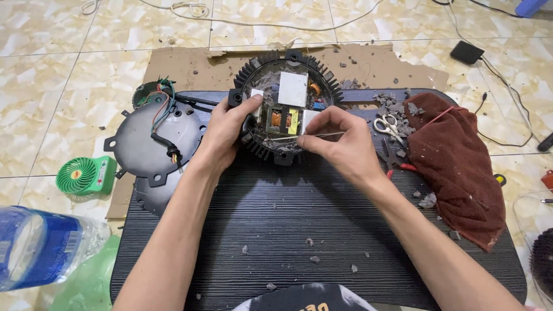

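Left hand (226,133) grips the round finned housing (286,106); right hand (337,141) fingers pinch a thin metal rod (305,136).

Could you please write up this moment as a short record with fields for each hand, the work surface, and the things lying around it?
left hand: grips the left rim of the round finned housing, thumb inside
right hand: holds a thin metal rod across the housing's circuit parts
surface: dark ribbed board, strewn with grey debris
left of housing: round black cover plate with coloured wires
right: scissors, brown towel
floor: green mini fan, plastic bottle
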